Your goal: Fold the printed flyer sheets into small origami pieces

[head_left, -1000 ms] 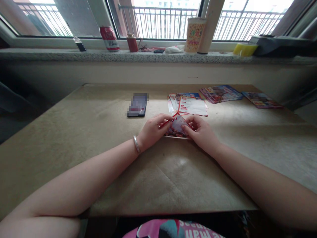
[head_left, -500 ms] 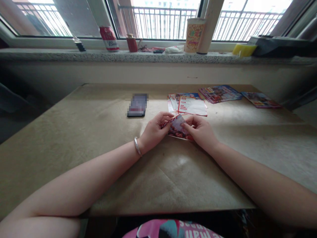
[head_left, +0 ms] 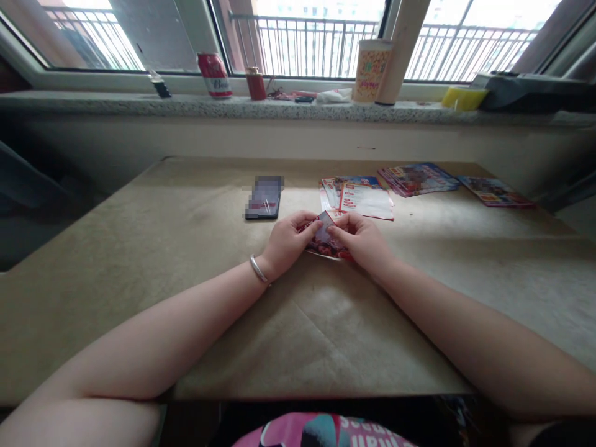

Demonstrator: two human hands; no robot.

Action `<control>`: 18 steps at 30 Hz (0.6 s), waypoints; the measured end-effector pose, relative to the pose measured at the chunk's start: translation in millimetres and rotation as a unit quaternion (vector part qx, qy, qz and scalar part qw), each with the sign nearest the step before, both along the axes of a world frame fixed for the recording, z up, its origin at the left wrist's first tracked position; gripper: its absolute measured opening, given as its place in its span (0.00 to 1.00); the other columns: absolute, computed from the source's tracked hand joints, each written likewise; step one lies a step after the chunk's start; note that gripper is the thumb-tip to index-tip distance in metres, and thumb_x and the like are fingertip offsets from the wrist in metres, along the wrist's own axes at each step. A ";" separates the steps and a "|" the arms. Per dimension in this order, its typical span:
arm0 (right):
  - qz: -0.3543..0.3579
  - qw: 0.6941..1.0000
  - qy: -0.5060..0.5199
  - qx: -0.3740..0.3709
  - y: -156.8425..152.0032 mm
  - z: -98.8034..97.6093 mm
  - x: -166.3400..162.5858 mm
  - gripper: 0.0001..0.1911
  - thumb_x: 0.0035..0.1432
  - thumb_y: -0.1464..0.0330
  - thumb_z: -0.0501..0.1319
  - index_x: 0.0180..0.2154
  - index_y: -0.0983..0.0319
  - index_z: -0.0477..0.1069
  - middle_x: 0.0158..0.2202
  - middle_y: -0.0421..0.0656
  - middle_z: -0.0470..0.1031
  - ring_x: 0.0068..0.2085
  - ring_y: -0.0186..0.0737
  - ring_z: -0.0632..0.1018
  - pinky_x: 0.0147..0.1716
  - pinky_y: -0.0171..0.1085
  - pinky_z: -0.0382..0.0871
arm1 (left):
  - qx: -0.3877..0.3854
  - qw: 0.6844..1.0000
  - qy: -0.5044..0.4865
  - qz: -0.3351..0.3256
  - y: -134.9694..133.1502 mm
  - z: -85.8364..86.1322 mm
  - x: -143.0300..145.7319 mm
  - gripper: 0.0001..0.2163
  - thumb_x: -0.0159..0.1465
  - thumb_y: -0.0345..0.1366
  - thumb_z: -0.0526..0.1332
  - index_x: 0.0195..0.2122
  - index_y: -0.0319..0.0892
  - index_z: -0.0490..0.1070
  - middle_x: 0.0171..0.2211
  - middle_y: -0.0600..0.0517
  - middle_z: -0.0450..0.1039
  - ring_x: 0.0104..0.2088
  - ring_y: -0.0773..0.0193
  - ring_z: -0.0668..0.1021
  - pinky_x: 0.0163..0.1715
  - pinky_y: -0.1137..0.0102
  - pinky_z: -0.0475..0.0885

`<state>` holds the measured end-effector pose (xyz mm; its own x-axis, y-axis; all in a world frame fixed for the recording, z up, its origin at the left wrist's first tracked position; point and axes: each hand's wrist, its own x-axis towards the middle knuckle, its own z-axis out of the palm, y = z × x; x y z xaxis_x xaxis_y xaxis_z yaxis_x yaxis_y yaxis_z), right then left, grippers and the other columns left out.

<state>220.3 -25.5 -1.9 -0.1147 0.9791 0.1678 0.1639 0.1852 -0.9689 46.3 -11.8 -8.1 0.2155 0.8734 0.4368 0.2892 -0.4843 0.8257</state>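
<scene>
Both hands grip one printed leaflet (head_left: 324,243), dark red along its lower part with a pale patch above. My left hand (head_left: 289,243) pinches its left side, thumb on top; a silver bangle circles that wrist. From the other side my right hand (head_left: 365,243) closes on the leaflet, its thumb lying over the pale patch. The fingers underneath are partly hidden, and whether the paper is folded I cannot tell. Just beyond the hands lie overlapping leaflets, the top one a white sheet (head_left: 367,200) with red markings.
A phone (head_left: 263,202) rests left of the papers on the table (head_left: 139,248). Farther right are a fanned leaflet stack (head_left: 421,179) and a smaller stack (head_left: 496,191). The windowsill (head_left: 162,107) holds a can (head_left: 215,77), a red bottle (head_left: 256,85) and a paper cup (head_left: 371,73).
My right hand has shifted left, closer to my left hand, and the held leaflet has moved slightly left with it. The whole view has swung a little to the left.
</scene>
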 end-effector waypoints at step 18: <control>-0.042 0.994 -0.061 0.082 -7.4 -4.1 7.0 0.11 0.53 0.58 0.65 0.30 0.60 0.75 0.26 0.40 0.76 0.26 0.34 0.73 0.24 0.33 0.66 | -0.029 0.996 -0.081 -0.013 -8.3 0.9 9.7 0.11 0.63 0.43 0.63 0.33 0.39 0.73 0.29 0.53 0.74 0.28 0.69 0.74 0.29 0.75 0.70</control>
<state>227.4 -32.9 -6.0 -0.0619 0.9469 0.3155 0.2995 0.3192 -0.8991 56.0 -20.1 -7.1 0.1691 0.8936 0.4158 0.1385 -0.4392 0.8876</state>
